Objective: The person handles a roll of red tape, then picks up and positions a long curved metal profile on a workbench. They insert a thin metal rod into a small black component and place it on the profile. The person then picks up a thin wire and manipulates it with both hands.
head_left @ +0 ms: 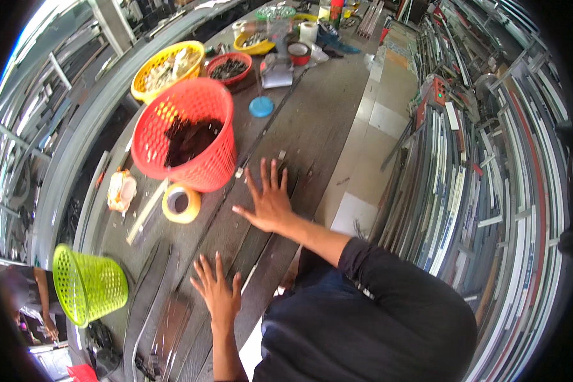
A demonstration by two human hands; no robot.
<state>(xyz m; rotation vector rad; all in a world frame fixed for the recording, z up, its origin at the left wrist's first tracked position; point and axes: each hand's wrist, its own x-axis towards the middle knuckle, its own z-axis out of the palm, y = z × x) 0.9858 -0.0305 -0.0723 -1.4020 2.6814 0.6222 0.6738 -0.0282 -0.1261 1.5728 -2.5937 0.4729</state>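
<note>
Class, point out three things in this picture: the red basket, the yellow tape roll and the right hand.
Red basket (224, 158), head view: outer wall.
Yellow tape roll (193, 205), head view: right side.
Right hand (273, 209), head view: back of hand.

Left hand (218, 296): over the near part of the table (321, 105)
Right hand (272, 207): farther and to the right of it
Middle basket (221, 162): on the table, far left of both hands, a pile (194, 140) inside
Tape roll (191, 207): at that basket's near side
Near-left basket (107, 286): by the table's left edge
Disc (261, 107): right of the middle basket
Bars (442, 191): right, beyond the floor (383, 121)
</note>
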